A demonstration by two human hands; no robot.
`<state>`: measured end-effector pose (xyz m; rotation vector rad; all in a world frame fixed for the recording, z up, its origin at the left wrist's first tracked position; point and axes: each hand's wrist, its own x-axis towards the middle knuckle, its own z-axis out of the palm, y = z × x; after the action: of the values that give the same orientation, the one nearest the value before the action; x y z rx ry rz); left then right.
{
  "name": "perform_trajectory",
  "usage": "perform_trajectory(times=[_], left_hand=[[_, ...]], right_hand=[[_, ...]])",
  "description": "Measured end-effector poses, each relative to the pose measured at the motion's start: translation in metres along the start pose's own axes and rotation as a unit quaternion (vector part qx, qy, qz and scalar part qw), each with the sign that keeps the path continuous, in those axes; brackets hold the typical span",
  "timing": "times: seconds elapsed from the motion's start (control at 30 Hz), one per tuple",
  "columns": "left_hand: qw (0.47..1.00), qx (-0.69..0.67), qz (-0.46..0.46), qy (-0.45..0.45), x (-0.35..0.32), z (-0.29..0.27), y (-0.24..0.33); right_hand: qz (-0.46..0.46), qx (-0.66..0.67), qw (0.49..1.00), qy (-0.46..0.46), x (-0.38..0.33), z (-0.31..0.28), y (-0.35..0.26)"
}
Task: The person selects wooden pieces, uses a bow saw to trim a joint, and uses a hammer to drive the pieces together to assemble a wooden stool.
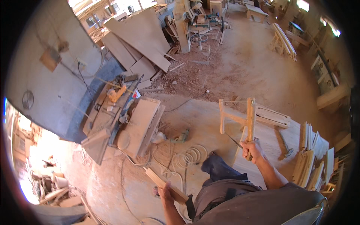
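Note:
My right hand point(252, 150) is closed around the lower end of a wooden frame saw point(250, 117), held up at my right. Its H-shaped frame stands roughly upright, and its narrow dark blade slants between the two side arms. Down at my left, my left hand point(165, 191) grips a short length of pale timber point(159, 177), held at a slant beside my body. The saw and the timber are well apart. Under the saw hand lies a broad wooden panel point(249, 165), with a hammer-like tool point(284, 144) resting on it.
Grooved wooden pieces point(272, 115) lie at the panel's far edge; stacked offcuts point(309, 161) stand to the right. A coiled hose point(191, 156) and a green power tool point(183, 135) are on the floor. Left is a cluttered bench point(103, 122); leaning sheets point(140, 33) stand beyond.

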<state>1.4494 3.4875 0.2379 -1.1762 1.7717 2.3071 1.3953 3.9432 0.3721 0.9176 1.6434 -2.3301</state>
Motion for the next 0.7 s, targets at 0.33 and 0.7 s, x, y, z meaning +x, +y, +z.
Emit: perform_trajectory(times=[0.33,0.7], left_hand=[[0.932,0.317,0.084,-0.156,0.085,0.159,0.095],[0.537,0.651,0.332,-0.423,0.088,0.44,0.111]], right_hand=[[-0.093,0.086,0.99,0.058,0.072,0.017,-0.079],[-0.323,0.055,0.83,0.451,-0.028,-0.084,-0.04]])
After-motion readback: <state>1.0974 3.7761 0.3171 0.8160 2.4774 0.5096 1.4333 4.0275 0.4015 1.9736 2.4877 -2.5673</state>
